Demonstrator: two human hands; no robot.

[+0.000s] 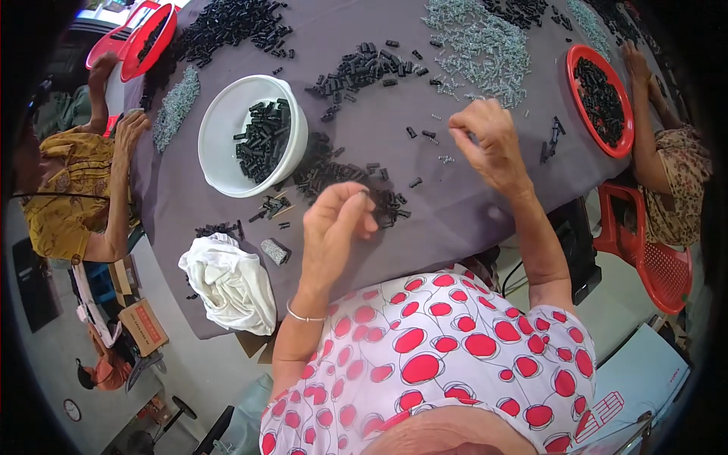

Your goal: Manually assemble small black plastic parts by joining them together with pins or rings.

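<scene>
My left hand (pixel 334 227) is closed in a pinch above a heap of small black plastic tubes (pixel 390 212); a small dark part shows at its thumb tip. Farther right, my right hand (pixel 489 144) hovers over the table with thumb and forefinger pinched together. Whatever lies between those fingers is too small to make out. Just left of that hand are a few loose black tubes (pixel 412 132) and a small metal spring (pixel 446 159). Beyond it spreads a big pile of silvery springs (pixel 485 57). A white bowl (pixel 214 171) of black tubes stands left of my left hand.
A bunched white cloth (pixel 227 284) and a grey block (pixel 274 251) lie at the near left edge of the grey-covered table (pixel 364 114). Co-workers sit at both sides, by a red basket (pixel 168 42) and a red tray (pixel 626 125). A red chair (pixel 660 265) stands right.
</scene>
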